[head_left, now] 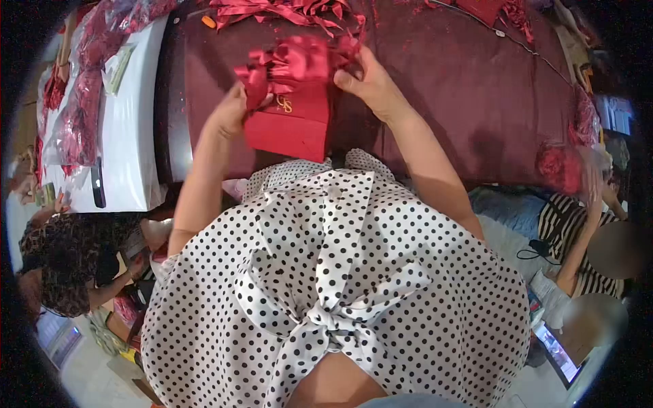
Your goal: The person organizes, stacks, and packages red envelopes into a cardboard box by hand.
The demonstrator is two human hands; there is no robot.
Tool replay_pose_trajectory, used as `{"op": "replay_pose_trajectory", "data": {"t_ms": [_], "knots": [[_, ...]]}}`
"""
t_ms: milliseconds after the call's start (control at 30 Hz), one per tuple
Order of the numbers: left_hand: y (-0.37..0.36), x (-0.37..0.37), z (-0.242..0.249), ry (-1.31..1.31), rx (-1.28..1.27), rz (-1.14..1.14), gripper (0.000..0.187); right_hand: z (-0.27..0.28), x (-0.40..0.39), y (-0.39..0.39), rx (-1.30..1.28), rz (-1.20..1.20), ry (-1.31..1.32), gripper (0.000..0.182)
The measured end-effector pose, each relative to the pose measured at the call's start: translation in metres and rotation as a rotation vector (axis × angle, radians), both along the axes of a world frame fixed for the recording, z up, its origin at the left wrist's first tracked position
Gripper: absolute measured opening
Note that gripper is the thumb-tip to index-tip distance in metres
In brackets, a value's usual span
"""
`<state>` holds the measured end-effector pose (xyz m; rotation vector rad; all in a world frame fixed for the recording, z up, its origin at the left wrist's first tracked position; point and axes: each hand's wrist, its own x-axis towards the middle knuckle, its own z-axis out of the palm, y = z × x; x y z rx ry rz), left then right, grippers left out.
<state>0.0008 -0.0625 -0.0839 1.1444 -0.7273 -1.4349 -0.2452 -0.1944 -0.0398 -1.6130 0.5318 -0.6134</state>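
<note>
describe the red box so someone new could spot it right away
Start at the dark red table. At its near edge, between the left hand and right hand, sits the red box. Unlike the loose ribbons beyond, it is flat-sided with a gold emblem.

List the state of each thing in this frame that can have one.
red box: closed, upright, gold mark facing camera.
red ribbon bow: on the box top, gripped at both ends.
left hand: closed on the bow.
right hand: closed on the bow.
loose ribbons: piled on the maroon table.
</note>
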Motion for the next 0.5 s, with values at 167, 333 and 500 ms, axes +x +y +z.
{"op": "replay_pose_trajectory", "data": {"t_ms": [167,333,500], "knots": [[-0.025,-0.017,0.098,-0.924,-0.144,-0.193,0.043,-0.005,-0.029,-0.01,-0.166,0.01,0.254,0.081],[-0.029,-0.074,0.079,-1.709,-0.002,-0.293,0.044,-0.043,-0.051,-0.008,0.016,-0.488,0.142,0.076],[-0.021,-0.088,0.074,-1.727,-0.002,-0.259,0.044,0.05,-0.01,0.032,-0.816,-0.037,0.133,0.106]]}}
